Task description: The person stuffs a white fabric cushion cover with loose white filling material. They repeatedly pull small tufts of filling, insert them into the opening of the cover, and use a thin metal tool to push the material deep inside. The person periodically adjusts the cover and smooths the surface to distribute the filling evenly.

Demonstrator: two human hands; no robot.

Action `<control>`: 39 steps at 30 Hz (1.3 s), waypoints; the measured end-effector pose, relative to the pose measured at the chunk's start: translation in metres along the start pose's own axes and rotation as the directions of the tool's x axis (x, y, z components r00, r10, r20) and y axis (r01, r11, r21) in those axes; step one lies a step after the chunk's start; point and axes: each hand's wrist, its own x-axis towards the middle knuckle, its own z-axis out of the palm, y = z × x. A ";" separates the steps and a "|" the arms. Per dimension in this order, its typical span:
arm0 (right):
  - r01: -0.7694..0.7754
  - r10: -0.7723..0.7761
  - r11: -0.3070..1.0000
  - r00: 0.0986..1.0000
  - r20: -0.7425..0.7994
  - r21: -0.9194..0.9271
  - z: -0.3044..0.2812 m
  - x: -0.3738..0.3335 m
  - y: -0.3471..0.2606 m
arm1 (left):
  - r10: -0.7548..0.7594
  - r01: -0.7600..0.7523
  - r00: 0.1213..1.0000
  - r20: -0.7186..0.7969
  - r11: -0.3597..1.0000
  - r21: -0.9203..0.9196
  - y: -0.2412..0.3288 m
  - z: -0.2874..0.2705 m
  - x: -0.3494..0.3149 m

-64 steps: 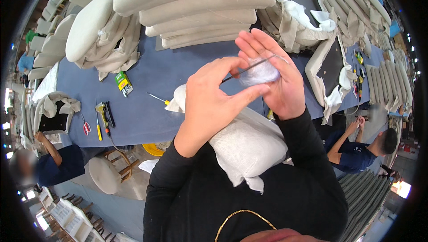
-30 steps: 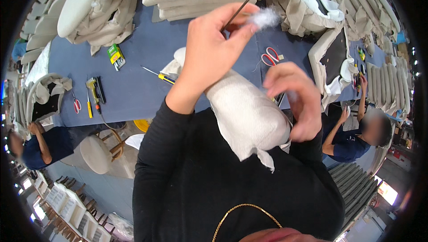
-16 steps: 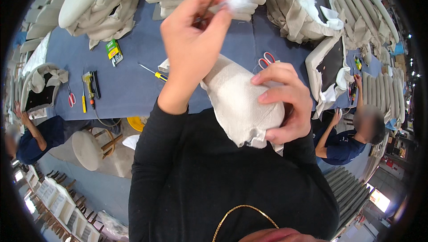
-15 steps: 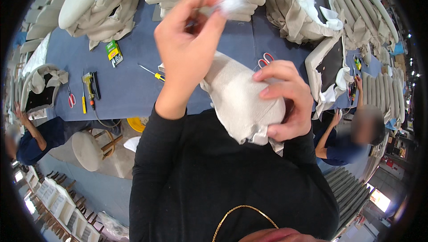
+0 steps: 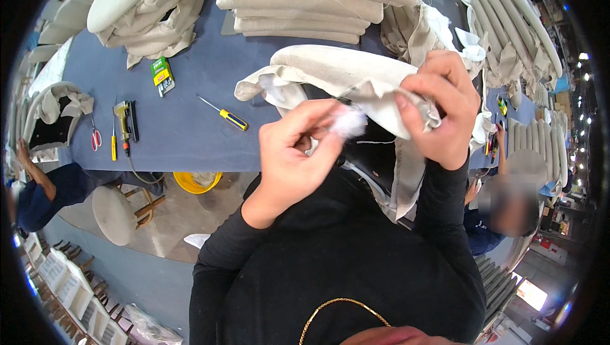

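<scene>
Blue-grey table (image 5: 197, 148) runs across the scene, its near edge partly hidden by arms & work. Far ctr: cushion stack (image 5: 305, 2); far L: a pile of covered pads (image 5: 143, 11) w/ fabric bunched under; far R: another bunched fabric pile (image 5: 399, 33), partly behind the R hand (image 5: 445, 110). L side of table: green/yellow box (image 5: 162, 77), yellow-handled screwdriver (image 5: 232, 119), then red-handled scissors (image 5: 96, 140), a yellow tool (image 5: 114, 147) & a hose-fed tool (image 5: 122, 122) side by side. Below table, near L: yellow tub (image 5: 198, 183), round-seat stool (image 5: 114, 215). Co-worker far out L (image 5: 44, 192), another far out R (image 5: 508, 202).

Padded piece (image 5: 343, 65) is up in front of the chest, over table's near edge, btwn both hands. L hand (image 5: 305, 151): thumb & index pinched tight on a white fluff tuft (image 5: 348, 121), other fingers curled in; tuft's right at the piece's open side. R hand: thumb & bent fingers closed on the piece's R end, fabric gathered btwn them.

Cover = beige woven cloth, rounded top, ragged edge, loose flap hanging near side; inside dark. Tuft wispy, a bit blurred.
</scene>
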 end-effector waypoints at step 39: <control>-0.084 0.060 0.943 0.995 0.084 0.321 0.009 0.002 0.025 | 0.066 -0.074 0.997 0.036 0.943 0.324 0.004 0.015 0.011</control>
